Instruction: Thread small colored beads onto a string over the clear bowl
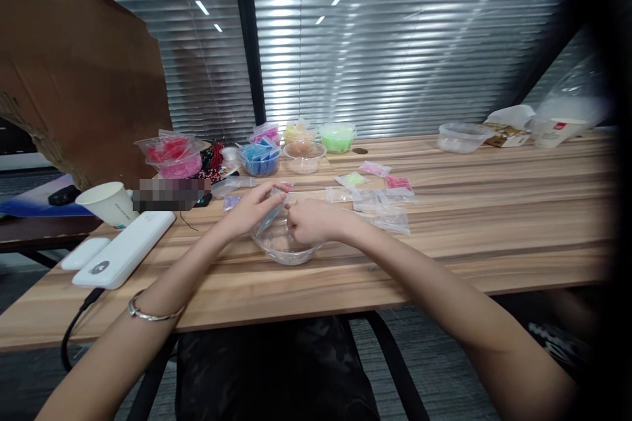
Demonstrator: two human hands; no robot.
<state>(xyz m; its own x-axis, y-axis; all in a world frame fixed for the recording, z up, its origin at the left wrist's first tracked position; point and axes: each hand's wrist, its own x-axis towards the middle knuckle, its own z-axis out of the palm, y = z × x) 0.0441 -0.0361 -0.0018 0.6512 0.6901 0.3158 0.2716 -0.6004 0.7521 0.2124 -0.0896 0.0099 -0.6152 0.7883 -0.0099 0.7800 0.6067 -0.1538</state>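
A round clear plastic bowl (289,256) stands near the front of the table. Over its left side my left hand (251,207) pinches a small clear plastic bag (270,216), thumb and fingers on its upper part. My right hand (316,220) is closed above the bowl, its curled fingers against or close to the bag's top edge; what they grip is hidden. Just right of my hands lie several flat clear bags (388,210), with a green-filled bag (352,179), a pink bag (375,168) and a red bag (397,183) behind them.
Along the back are a tub of blue packets (260,159), a green tub (338,138), an empty clear bowl (305,159) and stacked red and pink tubs (175,156). Left are a paper cup (107,202) and white power bank (126,250). Far right stands another clear tub (461,138).
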